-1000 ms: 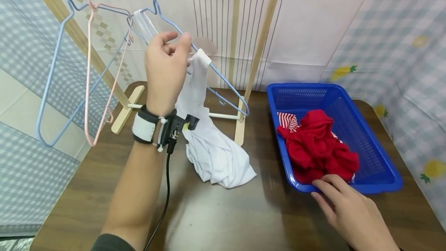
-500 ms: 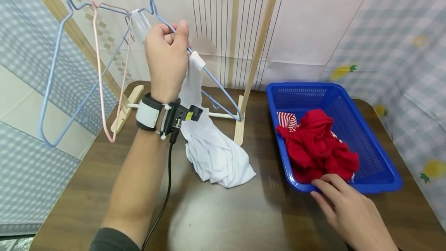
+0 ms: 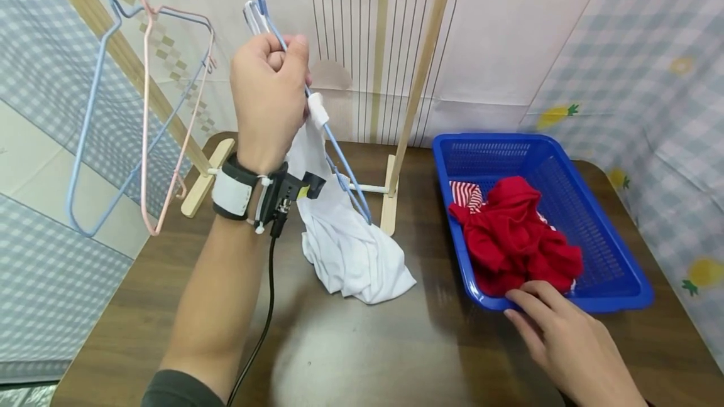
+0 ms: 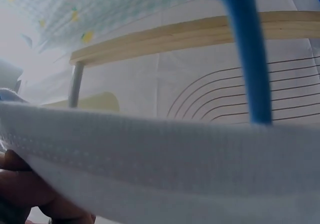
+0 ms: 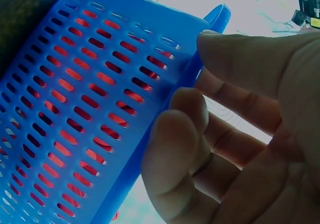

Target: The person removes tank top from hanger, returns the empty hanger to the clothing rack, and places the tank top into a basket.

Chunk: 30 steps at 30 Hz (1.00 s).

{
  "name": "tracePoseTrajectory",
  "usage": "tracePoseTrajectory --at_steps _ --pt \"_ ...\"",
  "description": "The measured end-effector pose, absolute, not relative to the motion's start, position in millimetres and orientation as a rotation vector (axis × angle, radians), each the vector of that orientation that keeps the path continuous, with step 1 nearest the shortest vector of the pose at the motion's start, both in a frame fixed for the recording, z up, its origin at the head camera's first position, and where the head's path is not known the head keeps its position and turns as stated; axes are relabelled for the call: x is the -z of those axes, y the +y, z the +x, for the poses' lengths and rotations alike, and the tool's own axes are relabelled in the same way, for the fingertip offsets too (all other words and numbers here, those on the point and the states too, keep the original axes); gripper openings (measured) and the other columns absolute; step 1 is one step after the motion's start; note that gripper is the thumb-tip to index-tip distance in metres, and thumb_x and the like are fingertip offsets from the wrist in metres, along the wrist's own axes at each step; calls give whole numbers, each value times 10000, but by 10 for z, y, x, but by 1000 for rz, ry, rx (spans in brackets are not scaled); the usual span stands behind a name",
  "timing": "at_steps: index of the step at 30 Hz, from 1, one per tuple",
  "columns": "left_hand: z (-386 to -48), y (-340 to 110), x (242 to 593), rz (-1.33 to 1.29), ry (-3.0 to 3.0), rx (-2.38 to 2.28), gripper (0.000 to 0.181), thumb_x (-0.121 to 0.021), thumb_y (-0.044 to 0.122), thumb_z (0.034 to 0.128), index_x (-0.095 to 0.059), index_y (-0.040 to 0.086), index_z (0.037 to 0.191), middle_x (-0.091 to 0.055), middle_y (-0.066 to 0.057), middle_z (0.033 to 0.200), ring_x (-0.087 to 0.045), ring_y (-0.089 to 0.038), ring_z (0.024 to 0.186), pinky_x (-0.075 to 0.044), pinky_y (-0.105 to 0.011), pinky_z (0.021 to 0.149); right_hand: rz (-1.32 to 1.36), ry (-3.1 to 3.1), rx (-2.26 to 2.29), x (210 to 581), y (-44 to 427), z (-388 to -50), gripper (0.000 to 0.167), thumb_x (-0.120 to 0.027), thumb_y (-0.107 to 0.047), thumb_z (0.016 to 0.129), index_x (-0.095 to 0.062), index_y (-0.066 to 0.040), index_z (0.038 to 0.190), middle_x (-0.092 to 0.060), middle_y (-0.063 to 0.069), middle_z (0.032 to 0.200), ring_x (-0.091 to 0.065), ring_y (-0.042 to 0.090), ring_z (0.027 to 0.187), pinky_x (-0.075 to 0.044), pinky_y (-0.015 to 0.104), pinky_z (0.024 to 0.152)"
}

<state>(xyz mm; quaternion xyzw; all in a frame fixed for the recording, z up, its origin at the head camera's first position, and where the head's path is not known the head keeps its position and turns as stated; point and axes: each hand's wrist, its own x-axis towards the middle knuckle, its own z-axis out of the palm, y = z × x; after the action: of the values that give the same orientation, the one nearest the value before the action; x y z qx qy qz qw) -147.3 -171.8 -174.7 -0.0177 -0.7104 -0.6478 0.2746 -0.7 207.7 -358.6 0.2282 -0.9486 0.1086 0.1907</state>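
White garment (image 3: 357, 262), looped on the blue hanger (image 3: 342, 157) which the left hand (image 3: 268, 90) pinches and hanging down onto the table (image 3: 362, 357), is probably light, soft and limp, best held by its strap (image 3: 318, 110), while the right hand (image 3: 571, 338) curls fingers over the basket rim (image 3: 613, 304).

The head view is bright and mostly sharp, with pale glare across the front of the brown wood-grain counter (image 3: 345, 363) and soft shadows flanking it. The left wrist view is hazy: light washes out the upper left, the close white fabric garment (image 4: 175, 156) blurs grey, and the pale wooden bar (image 4: 165, 38) bows with distortion. In the bluish right wrist view, the blue perforated plastic basket (image 5: 112, 59) is backlit and the bare hands (image 5: 255, 171) are shaded.
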Motion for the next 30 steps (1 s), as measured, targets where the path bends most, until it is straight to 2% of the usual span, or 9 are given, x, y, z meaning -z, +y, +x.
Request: tracePoseTrajectory --at_steps 8,17,24,30 --pt "-1113 -1735 1752 -91 -1893 1740 106 -614 171 1025 -639 72 996 -541 31 571 -401 -76 344 -363 -222 341 619 -2682 -302 3570 2066 -22 393 -919 -118 685 -788 -179 1050 -675 -62 980 -630 105 708 -556 331 568" --pt "-553 -1827 2046 -264 -2001 1641 160 -657 196 1021 -674 51 1085 -575 8 584 -472 -147 355 -377 -286 315 628 -2681 -316 3587 2065 -22 381 -915 -118 694 -783 -186 1046 -670 -79 981 -614 77 709 -540 309 562" --pt "-95 -1956 2341 -438 -2097 1610 109 -614 14 1014 -658 -31 1103 -562 1 603 -467 -74 390 -352 -230 326 638 -2676 -327 3613 2068 -25 375 -913 -126 704 -778 -193 1047 -670 -88 980 -607 59 715 -531 297 555" --pt "168 -2051 2587 -519 -2208 1462 177 -591 -77 987 -659 83 1022 -587 30 650 -403 -15 438 -309 -174 382 651 -2666 -333 3588 2066 -21 358 -902 -121 714 -772 -181 1043 -669 -83 971 -605 56 719 -535 294 559"
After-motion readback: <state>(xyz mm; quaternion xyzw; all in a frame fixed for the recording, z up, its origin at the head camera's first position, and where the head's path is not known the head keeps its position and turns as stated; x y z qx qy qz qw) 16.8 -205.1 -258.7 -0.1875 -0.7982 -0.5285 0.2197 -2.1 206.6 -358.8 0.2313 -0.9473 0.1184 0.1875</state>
